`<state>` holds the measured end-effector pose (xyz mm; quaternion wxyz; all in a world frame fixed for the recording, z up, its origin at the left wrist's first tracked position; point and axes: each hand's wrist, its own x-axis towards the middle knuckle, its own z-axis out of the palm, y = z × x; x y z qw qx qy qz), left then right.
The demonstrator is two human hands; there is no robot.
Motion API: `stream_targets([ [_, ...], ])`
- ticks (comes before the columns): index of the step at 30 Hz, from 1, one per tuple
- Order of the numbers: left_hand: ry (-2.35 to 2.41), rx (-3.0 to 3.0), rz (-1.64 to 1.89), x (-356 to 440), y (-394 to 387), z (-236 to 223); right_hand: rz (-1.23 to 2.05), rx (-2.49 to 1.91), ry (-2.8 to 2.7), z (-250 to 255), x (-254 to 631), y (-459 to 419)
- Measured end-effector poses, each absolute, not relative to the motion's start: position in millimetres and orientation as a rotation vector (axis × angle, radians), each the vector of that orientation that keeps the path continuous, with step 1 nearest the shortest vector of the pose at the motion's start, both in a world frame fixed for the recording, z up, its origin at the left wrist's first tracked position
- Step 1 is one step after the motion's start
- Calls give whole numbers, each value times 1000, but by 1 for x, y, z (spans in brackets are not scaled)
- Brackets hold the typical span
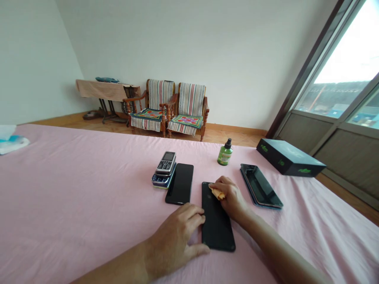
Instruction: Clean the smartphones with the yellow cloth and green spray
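Note:
A black tablet [217, 227] lies flat on the pink cloth, with a small faint mark near its far end. My right hand [232, 197] is closed around a folded yellow cloth [218, 193] and presses it on the far part of the tablet. At the tablet's left edge rests my left hand [177, 238], fingertips and thumb touching it, thumb and fingers apart. Just left of the tablet lies a black smartphone [180, 184]. Beside that phone is a small stack with a silver keypad phone [166, 162] on top and a blue phone [161, 180] beneath.
A green spray bottle [225, 154] with a black cap stands beyond my right hand. To the right lie stacked tablets [262, 187] and a black box [291, 157]. A tissue pack [13, 144] sits far left on the pink bedsheet [89, 189]. Two wooden chairs [189, 104] stand behind.

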<state>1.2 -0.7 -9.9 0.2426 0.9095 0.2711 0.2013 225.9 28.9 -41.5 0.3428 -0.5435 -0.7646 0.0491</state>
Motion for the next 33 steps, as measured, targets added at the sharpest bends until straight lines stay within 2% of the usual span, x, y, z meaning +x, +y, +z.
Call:
stream_targets([
  [8, 668, 2610, 550, 4, -9, -8, 459, -1247, -2055, -27, 206, -29],
  [14, 547, 2703, 565, 4, -11, -8, 240, -1389, -1944, -36, 218, 23],
  [19, 523, 2719, 546, 3, -10, -5, 210, -1387, -1985, -38, 218, 54],
  [33, 576, 2703, 568, 4, -11, -9, 411, -1261, -2179, -15, 202, -8],
])
